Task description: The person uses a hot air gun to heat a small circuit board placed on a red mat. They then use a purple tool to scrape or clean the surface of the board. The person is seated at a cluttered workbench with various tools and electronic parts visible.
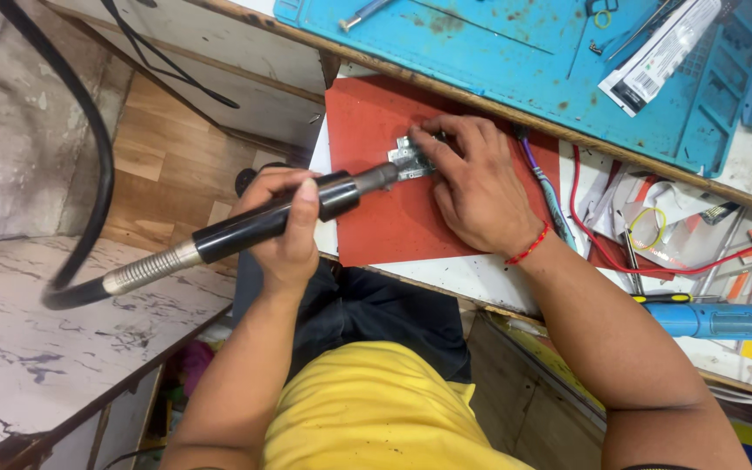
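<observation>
- Metal part, small and silvery, lies on the red mat near the middle of the bench, with the tip of the rotary handpiece touching its left edge.
- Right hand presses flat on the mat, its fingers pinching the part down from the right; they sit just beside the tool tip, so a skip of the tip could catch them.
- Left hand is wrapped tight around the black handpiece, thumb along the top; the grip is far back from the tip, which I judge leaves less control if the tool kicks.
- Thick flexible shaft loops away to the left over the floor; its pull could drag the tip off line.
- Part is held only by fingers, so it may spin or slide on the mat.
- Red wire and a blue screwdriver lie to the right, near the forearm, and could be knocked off the bench edge.
- Blue work mat lies at the far side.
</observation>
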